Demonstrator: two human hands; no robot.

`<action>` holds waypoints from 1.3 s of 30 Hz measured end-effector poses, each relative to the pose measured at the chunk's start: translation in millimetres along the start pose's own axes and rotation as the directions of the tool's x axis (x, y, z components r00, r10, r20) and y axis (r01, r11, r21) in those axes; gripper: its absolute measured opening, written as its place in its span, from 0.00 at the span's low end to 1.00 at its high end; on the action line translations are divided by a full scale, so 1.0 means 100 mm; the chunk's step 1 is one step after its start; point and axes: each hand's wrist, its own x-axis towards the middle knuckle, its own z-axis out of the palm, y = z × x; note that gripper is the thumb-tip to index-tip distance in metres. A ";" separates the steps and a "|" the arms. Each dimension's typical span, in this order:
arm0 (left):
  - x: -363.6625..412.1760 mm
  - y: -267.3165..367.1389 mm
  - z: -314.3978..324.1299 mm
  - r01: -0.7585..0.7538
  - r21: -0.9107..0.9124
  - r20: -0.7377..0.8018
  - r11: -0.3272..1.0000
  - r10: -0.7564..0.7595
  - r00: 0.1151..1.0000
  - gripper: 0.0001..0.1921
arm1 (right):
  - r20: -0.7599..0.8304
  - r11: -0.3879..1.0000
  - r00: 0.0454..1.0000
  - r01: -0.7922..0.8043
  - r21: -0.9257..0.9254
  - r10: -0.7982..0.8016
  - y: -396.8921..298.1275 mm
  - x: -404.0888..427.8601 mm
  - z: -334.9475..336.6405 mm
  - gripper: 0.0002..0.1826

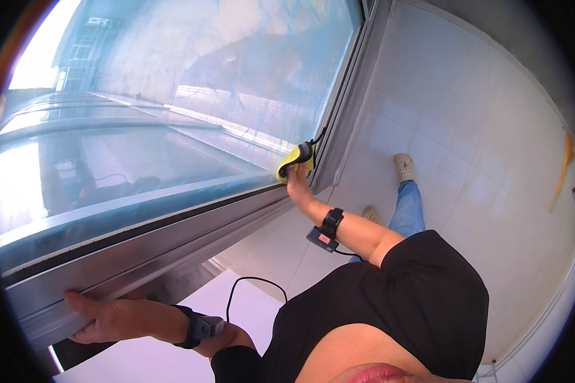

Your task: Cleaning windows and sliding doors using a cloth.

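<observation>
My right hand (299, 186) presses a yellow cloth with a dark grey side (292, 163) against the glass at the pane's lower right corner. Part of the cloth is folded over, and its far edge touches the side frame. The window glass (211, 139) looks bluish and streaky. Low on the left, my left hand (108, 318) grips the edge of the metal window frame (124, 261), thumb on top and fingers curled beneath, partly out of sight. Each wrist wears a strapped black device, the right one (323, 237) and the left one (206, 327).
A black cable (235, 282) loops from the left wrist towards my body. Below the frame lies a flat white surface (172, 354). Pale tiles (441, 95) cover the floor by my beige clog (404, 167). A thin orange-yellow object (566, 158) is at the far right.
</observation>
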 end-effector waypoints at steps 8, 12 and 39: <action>0.01 0.24 0.05 0.057 -0.043 0.033 0.997 -0.056 0.998 0.44 | 0.089 0.874 0.909 0.415 -0.251 -0.406 -1.52 0.35 0.16 0.47; 0.01 0.20 0.04 0.085 -0.034 0.030 0.996 -0.084 0.996 0.43 | -0.104 0.832 0.863 0.436 -0.342 -0.495 -1.83 1.31 -0.04 0.43; -0.65 1.24 0.94 -0.623 0.407 0.009 0.668 0.679 0.734 0.30 | 0.323 0.625 0.929 -0.361 0.692 0.179 -2.68 4.55 -2.18 0.19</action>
